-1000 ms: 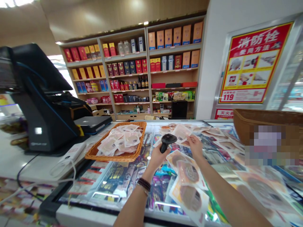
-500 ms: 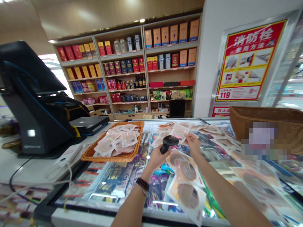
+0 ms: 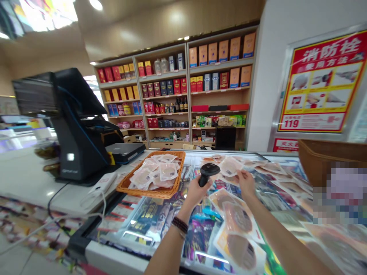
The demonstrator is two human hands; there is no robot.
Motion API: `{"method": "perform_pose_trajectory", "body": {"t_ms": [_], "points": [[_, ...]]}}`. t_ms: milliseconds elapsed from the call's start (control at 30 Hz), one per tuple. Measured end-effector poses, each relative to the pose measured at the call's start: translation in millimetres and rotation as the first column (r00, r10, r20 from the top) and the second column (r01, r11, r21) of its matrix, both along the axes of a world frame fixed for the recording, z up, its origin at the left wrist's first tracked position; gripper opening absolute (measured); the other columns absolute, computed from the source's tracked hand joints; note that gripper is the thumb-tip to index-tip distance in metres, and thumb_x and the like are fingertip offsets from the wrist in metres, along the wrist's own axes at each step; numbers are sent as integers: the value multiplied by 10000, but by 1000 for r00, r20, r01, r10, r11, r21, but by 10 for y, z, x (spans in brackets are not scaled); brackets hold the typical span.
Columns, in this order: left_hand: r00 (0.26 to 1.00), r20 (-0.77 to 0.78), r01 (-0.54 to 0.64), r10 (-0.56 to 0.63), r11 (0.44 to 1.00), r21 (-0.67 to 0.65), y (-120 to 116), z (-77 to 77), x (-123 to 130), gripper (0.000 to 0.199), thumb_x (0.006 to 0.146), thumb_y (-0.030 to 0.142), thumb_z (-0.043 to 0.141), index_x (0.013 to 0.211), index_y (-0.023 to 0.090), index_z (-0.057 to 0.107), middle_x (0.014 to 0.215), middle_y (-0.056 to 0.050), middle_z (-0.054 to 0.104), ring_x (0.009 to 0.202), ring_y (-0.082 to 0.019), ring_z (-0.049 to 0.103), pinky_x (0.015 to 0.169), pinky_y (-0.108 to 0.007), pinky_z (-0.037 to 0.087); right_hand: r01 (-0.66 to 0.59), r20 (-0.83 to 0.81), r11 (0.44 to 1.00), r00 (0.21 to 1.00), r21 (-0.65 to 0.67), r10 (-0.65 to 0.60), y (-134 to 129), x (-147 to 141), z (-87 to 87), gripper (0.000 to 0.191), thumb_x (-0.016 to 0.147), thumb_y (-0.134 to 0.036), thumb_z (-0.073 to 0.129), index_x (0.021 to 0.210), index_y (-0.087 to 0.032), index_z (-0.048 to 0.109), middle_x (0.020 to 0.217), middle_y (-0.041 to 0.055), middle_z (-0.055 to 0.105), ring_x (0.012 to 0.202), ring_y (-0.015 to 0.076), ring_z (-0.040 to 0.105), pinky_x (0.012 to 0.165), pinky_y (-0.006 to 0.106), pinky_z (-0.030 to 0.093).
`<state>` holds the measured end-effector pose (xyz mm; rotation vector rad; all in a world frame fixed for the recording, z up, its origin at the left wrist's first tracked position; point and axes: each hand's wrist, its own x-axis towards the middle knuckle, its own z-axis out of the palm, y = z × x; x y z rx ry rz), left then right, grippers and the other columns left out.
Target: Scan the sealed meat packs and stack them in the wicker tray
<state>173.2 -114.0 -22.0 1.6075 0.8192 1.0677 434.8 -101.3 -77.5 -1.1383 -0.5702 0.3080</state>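
Above the glass (image 3: 163,215), the left hand (image 3: 196,194) grips a black scanner (image 3: 208,171), the right hand (image 3: 247,185) a flat translucent packet (image 3: 229,166).

"消防栓" and "119" on red poster (image 3: 323,82)

View swung left and up: dark screen (image 3: 34,91) of black till terminal (image 3: 77,133) fully in sight, white ceiling light (image 3: 96,4) come in, more white counter (image 3: 25,168) showing, brown woven basket (image 3: 323,156) at right edge of glass-topped freezer (image 3: 114,256) cut further off; black handheld scanner (image 3: 210,169) in left hand (image 3: 196,193) slightly farther from pale square packet (image 3: 230,167) in right hand (image 3: 246,185), nearer orange wicker basket (image 3: 166,194)
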Motion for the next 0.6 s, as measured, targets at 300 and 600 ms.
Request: {"method": "perform_pose_trajectory", "body": {"t_ms": [300,600], "points": [[930,184,-326,317,945,19,290,363,-995,492,757,631,836,862,204,617,541,69,516,422,-104,485,463,-243,490,-239,-184,971,955,-6,233,719,-518,597,294,750,-328,849,766,-252,566,711,-13,693,675,198,743,663,343,702],[722,150,-690,675,719,87,386,360,-2260,534,719,695,820,774,217,588,502,48,541,423,-131,517,455,-243,430,-550,-170,834,827,-47,536,1491,-1843,1050,276,740,-178,818,794,-257,559,718,-17,681,652,183,740,631,326,703]]}}
